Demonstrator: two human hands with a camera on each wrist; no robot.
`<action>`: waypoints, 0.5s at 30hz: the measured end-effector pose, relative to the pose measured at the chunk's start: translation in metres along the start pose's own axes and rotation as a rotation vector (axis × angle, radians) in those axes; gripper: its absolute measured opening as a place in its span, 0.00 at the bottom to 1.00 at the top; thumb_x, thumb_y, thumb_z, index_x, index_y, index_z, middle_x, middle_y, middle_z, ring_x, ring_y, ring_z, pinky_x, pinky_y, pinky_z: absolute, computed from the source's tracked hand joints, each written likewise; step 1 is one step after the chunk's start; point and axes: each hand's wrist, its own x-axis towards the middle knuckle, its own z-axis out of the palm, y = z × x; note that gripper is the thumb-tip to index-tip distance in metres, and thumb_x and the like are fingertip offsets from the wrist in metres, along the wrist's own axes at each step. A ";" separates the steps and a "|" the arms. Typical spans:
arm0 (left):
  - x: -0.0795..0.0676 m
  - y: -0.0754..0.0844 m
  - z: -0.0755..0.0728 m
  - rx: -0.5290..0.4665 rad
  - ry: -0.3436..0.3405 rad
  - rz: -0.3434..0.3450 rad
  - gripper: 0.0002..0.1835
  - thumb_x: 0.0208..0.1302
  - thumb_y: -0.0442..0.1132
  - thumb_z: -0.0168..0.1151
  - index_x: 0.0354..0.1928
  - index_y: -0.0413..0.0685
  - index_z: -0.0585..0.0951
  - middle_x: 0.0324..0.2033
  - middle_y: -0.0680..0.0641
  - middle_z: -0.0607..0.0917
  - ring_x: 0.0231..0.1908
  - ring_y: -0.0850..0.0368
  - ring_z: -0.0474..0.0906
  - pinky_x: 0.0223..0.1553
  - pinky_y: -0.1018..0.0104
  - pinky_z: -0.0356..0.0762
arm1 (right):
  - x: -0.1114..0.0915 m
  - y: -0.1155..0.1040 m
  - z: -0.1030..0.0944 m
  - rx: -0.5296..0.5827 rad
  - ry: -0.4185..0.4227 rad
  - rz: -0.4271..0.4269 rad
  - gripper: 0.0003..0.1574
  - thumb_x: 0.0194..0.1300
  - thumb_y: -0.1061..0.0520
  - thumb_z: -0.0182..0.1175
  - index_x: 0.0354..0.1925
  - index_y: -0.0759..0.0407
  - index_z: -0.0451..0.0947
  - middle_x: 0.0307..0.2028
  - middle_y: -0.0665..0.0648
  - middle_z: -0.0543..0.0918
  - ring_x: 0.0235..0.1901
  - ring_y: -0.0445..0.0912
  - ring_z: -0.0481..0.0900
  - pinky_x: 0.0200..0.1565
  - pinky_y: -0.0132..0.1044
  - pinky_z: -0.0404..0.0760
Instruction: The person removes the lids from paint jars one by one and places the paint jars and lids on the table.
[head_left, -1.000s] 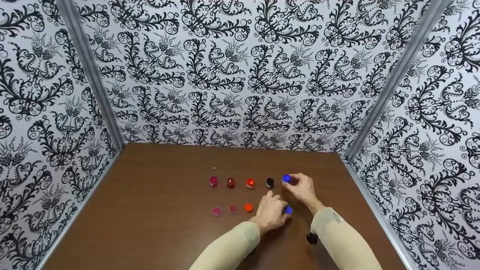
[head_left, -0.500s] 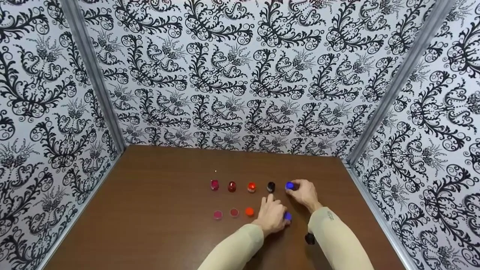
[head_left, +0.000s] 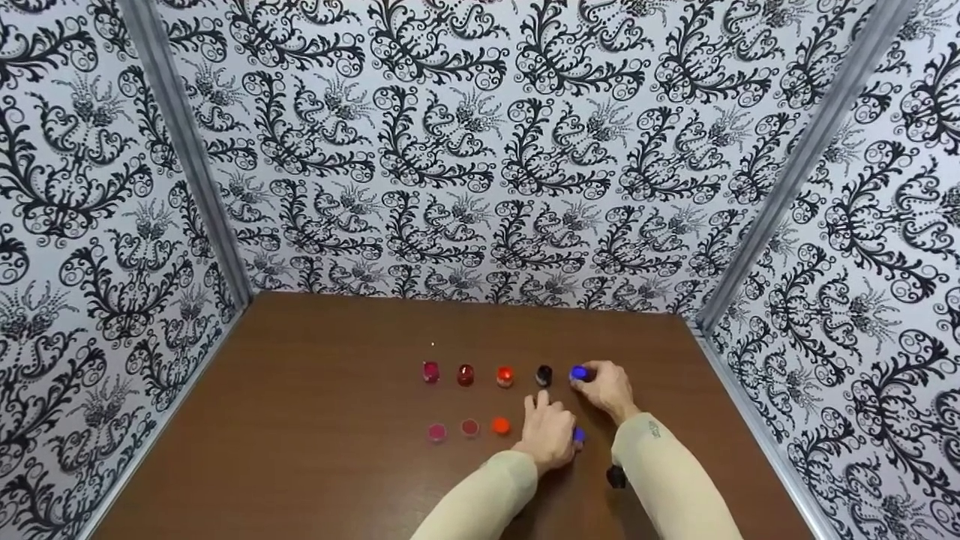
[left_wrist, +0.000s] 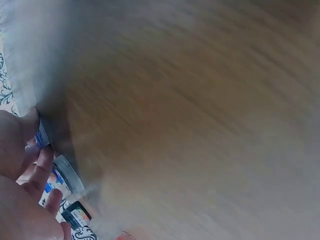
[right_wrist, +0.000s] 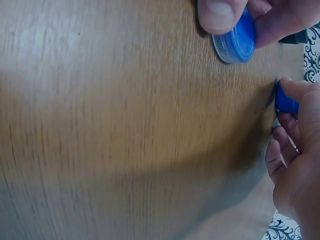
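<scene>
My left hand (head_left: 549, 435) pinches a flat, round blue container (right_wrist: 239, 40) with a clear ridged side, close over the table. In the head view its fingers cover most of the container. Farther back, my right hand (head_left: 609, 391) grips a small blue jar (head_left: 578, 373) between thumb and fingers at the right end of the back row. The right wrist view shows this blue jar (right_wrist: 287, 102) at the table surface. Directly left of it stands a small black jar (head_left: 544, 376), whose printed label faces the left wrist camera.
The back row continues leftward with an orange-red jar (head_left: 505, 376), a dark red jar (head_left: 466, 375) and a pink jar (head_left: 430, 372). In front lie flat round orange (head_left: 500, 426), dark red (head_left: 469, 428) and pink (head_left: 437, 433) pieces. Patterned walls (head_left: 465, 187) enclose the brown table (head_left: 315, 420).
The right hand has lowered the blue jar slightly and drawn it level with the back row. The left hand keeps its pinch on the blue container; the whole head view has shifted a little.
</scene>
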 end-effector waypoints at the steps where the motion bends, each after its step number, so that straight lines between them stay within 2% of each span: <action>1: 0.001 0.001 0.001 0.002 -0.009 -0.011 0.16 0.69 0.68 0.73 0.44 0.69 0.93 0.46 0.57 0.91 0.56 0.47 0.75 0.60 0.47 0.71 | 0.001 0.000 0.000 -0.002 -0.005 0.002 0.27 0.65 0.48 0.79 0.58 0.60 0.91 0.59 0.68 0.93 0.61 0.68 0.89 0.66 0.65 0.84; 8: 0.004 0.006 -0.004 -0.022 -0.074 -0.058 0.19 0.69 0.68 0.74 0.48 0.66 0.93 0.50 0.54 0.89 0.58 0.46 0.75 0.61 0.47 0.73 | 0.000 -0.003 -0.003 -0.009 -0.035 0.040 0.32 0.67 0.47 0.79 0.62 0.62 0.89 0.62 0.70 0.91 0.64 0.69 0.87 0.69 0.65 0.82; 12: 0.006 0.002 -0.013 -0.054 -0.087 -0.069 0.22 0.70 0.68 0.72 0.52 0.63 0.91 0.55 0.52 0.87 0.60 0.47 0.76 0.62 0.49 0.75 | 0.000 -0.007 -0.008 -0.008 -0.033 0.000 0.33 0.70 0.44 0.76 0.63 0.63 0.88 0.60 0.69 0.92 0.61 0.68 0.89 0.67 0.65 0.84; 15: 0.011 -0.007 -0.024 -0.106 -0.063 -0.068 0.20 0.74 0.65 0.69 0.55 0.62 0.90 0.58 0.51 0.87 0.64 0.46 0.77 0.63 0.49 0.78 | 0.002 -0.011 -0.016 -0.019 -0.012 -0.051 0.35 0.71 0.40 0.74 0.64 0.64 0.87 0.58 0.68 0.92 0.59 0.67 0.90 0.65 0.64 0.85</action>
